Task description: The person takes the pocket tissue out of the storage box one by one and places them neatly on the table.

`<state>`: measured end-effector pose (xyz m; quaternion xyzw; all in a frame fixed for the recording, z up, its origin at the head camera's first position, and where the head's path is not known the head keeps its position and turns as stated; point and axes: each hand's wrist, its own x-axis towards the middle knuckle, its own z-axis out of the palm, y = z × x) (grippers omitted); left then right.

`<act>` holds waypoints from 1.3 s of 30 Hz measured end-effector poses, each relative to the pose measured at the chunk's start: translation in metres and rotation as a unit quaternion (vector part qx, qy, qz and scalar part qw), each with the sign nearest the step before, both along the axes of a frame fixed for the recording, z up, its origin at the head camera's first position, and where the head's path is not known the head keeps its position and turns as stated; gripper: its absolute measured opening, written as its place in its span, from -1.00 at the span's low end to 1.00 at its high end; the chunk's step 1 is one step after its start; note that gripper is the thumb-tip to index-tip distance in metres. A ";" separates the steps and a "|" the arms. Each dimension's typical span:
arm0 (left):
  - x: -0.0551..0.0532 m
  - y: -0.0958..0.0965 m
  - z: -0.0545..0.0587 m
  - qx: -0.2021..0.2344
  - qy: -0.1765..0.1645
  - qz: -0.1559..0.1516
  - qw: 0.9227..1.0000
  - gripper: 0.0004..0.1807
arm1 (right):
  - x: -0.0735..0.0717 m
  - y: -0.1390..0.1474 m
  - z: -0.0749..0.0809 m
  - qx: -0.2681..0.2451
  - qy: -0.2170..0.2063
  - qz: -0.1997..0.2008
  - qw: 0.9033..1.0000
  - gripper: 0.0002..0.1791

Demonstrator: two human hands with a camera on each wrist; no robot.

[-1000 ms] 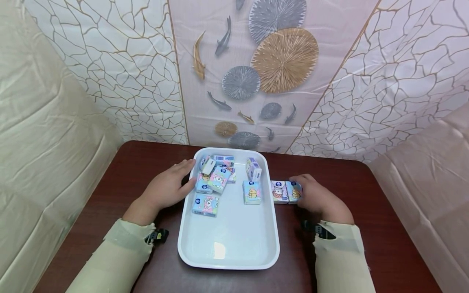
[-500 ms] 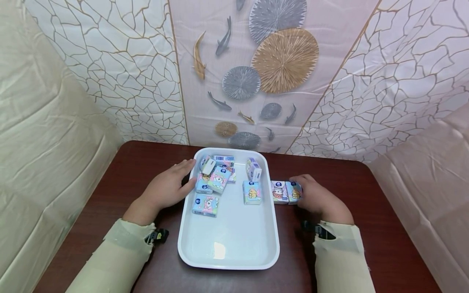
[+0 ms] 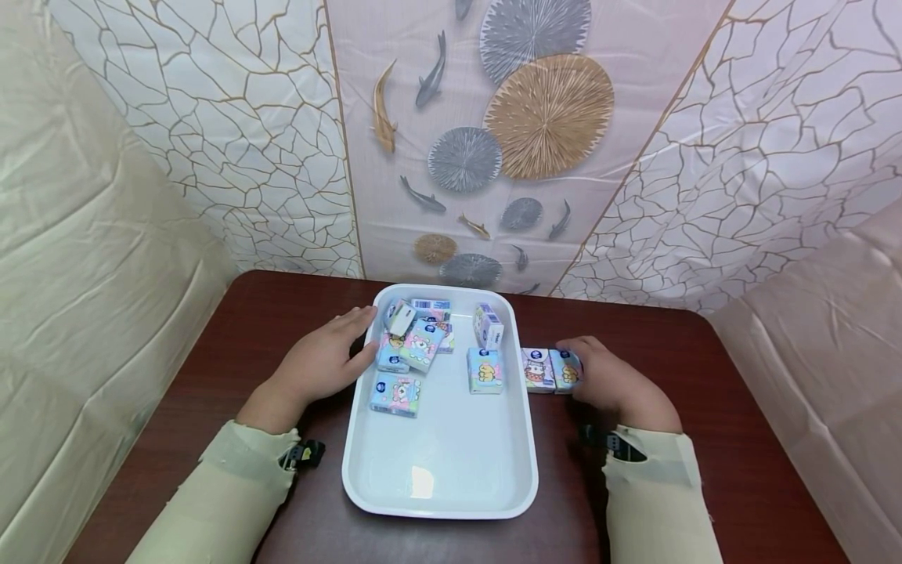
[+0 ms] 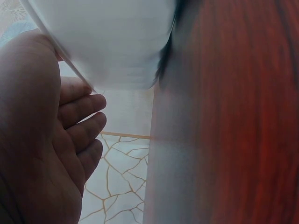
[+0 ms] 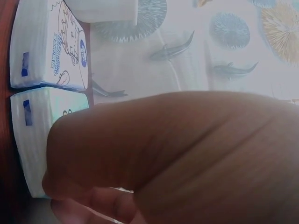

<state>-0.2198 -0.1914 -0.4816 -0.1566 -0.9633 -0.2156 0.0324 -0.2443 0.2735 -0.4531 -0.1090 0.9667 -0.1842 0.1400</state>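
A white tray stands on the table with several small tissue packs inside, mostly piled at its far left. My left hand rests at the tray's left rim, thumb and index finger on the edge. In the left wrist view, the other fingers extend loosely beside the tray's outer wall. Outside the right wall, two tissue packs lie side by side on the table. My right hand holds the outer blue tissue pack by its right end, covering part of it. The lilac tissue pack sits between it and the tray.
At the tray's right side, one tissue pack stands on edge behind a flat blue one. The dark red-brown table extends to both sides. A patterned cloth wall rises behind the table's far edge.
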 end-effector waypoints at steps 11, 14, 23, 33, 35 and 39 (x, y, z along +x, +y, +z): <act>0.000 0.000 0.001 -0.003 -0.004 -0.001 1.000 -0.18 | 0.003 0.003 0.005 -0.002 -0.001 -0.001 1.000 -0.09; 0.000 0.000 0.001 -0.005 -0.006 -0.001 1.000 -0.18 | 0.004 0.003 0.007 -0.003 -0.002 -0.004 1.000 -0.09; -0.001 0.000 0.000 -0.005 -0.003 -0.001 1.000 -0.18 | 0.011 -0.003 0.022 -0.004 0.011 0.002 1.000 -0.10; -0.001 0.000 -0.001 -0.002 -0.003 -0.001 1.000 -0.19 | 0.024 -0.012 0.044 -0.011 0.038 0.005 0.999 -0.13; -0.001 0.001 -0.001 -0.002 -0.003 0.000 1.000 -0.19 | 0.027 -0.013 0.046 -0.011 0.041 0.004 0.999 -0.15; 0.000 0.001 0.001 0.000 -0.004 -0.001 1.000 -0.18 | 0.031 -0.018 0.053 -0.017 0.065 0.018 0.998 -0.18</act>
